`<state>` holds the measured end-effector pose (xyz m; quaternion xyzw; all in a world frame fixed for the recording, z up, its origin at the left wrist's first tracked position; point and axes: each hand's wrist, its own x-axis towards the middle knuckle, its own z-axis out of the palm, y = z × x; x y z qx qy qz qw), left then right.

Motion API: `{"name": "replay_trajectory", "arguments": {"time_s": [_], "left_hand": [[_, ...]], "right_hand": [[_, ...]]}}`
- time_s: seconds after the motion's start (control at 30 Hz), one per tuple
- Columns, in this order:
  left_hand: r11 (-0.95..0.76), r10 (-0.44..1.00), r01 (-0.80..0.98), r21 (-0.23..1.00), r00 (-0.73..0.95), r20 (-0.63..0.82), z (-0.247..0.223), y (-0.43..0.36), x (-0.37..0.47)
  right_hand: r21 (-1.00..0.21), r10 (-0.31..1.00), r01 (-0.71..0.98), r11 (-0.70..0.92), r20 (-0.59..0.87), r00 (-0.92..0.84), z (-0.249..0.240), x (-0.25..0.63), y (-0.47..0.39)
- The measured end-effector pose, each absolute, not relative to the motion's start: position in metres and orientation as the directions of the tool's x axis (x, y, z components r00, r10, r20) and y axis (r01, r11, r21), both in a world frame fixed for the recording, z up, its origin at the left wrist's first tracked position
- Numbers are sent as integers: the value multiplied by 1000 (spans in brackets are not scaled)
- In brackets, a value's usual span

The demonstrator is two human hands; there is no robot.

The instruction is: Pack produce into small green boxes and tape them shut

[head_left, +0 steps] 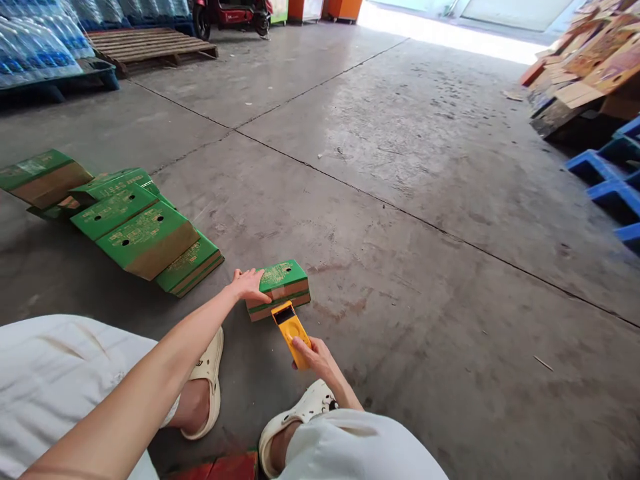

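A green-and-brown cardboard box (286, 279) lies on the floor in front of me, flat, with a second brown edge showing along its side. My left hand (249, 285) grips its left end, fingers over the top and thumb near the front edge. My right hand (315, 357) is closed round a yellow handheld device (293, 330) with a dark window at its far end and a round raised part. That far end is right by the front side of the box; whether they touch I cannot tell. My right fingers are partly hidden under the device.
Several green flattened boxes (145, 237) lie overlapping to the left. A red item (220, 467) sits between my feet. A wooden pallet (150, 45) and wrapped bottles (37, 50) stand at back left. Blue pallets (610, 177) and piled cardboard (590, 73) are at right.
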<state>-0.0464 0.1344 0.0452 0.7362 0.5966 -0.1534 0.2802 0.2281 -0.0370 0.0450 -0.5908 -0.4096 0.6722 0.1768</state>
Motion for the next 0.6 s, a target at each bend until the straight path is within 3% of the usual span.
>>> {"name": "replay_trajectory", "arguments": {"time_s": [0.07, 0.13, 0.27, 0.47, 0.6], "left_hand": [[-78, 817, 960, 270, 217, -535, 48, 145, -54], [-37, 897, 962, 272, 152, -415, 51, 145, -61], [-123, 971, 976, 178, 155, -181, 49, 123, -70], [-225, 924, 974, 26, 222, -311, 38, 97, -40], [-183, 954, 983, 30, 185, -237, 35, 96, -18]], "right_hand": [[-788, 744, 233, -569, -615, -262, 44, 219, -14], [-805, 757, 204, -558, -594, -273, 43, 210, 8], [-825, 777, 149, -544, -563, -279, 44, 192, 41], [-822, 768, 160, -547, -568, -296, 47, 190, 44], [-820, 772, 194, -539, -573, -276, 51, 195, 30]]}}
